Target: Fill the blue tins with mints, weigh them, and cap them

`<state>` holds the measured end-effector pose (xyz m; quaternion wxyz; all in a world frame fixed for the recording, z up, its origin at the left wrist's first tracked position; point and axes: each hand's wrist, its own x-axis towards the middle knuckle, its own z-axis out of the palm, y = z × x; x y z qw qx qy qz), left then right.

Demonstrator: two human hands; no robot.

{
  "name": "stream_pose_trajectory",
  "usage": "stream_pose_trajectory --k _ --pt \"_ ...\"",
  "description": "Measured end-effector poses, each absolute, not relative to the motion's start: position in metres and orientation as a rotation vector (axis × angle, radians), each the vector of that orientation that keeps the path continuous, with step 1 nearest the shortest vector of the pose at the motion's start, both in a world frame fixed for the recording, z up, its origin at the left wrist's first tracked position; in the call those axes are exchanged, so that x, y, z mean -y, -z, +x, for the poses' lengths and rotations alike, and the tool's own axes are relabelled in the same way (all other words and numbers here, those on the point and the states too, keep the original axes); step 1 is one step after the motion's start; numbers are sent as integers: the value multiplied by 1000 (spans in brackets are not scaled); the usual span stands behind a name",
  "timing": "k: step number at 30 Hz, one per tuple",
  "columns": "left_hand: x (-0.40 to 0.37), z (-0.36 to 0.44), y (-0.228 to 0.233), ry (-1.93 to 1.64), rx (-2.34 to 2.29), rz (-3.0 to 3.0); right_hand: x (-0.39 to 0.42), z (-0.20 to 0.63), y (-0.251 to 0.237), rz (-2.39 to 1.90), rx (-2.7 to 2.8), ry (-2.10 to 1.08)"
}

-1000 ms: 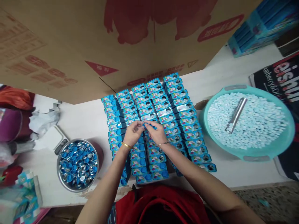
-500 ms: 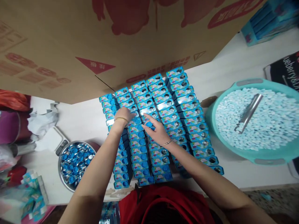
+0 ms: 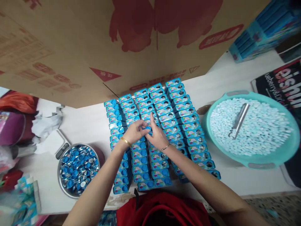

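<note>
Over the rows of narrow blue tins (image 3: 140,153), my two hands come together. A small round blue cap (image 3: 148,128) sits where their fingers meet. My left hand (image 3: 135,131) has its fingers curled in a pinch at the cap. My right hand (image 3: 157,133) holds the cap from the other side with the thumb, its index finger stretched forward; the palm is hidden. Nearer tins in the left rows carry blue caps in their round holes, while many in the right rows show dark open holes with pale pieces inside.
To the left stands a metal bowl (image 3: 78,169) full of blue caps, beside a white scale (image 3: 56,144). A turquoise tub (image 3: 258,164) of pale tablets with a metal scoop (image 3: 240,121) is on the right. A large cardboard box (image 3: 141,67) walls off the back.
My left hand has moved right, from a tin in the second row to my right hand and the cap. The view has shifted slightly.
</note>
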<state>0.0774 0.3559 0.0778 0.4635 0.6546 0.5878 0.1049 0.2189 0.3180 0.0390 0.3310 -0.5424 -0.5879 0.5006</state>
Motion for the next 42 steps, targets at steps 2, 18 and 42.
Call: stream_pose_trajectory --k 2,18,42 --pt "-347 79 -77 -390 -1462 1581 -321 217 -35 -1409 1495 -1335" --pt "-463 51 -36 613 -2052 1535 -349 211 -31 -1154 430 -1794" --pt "-402 50 -40 -787 -1825 1102 -365 201 -39 -1123 189 -1744"
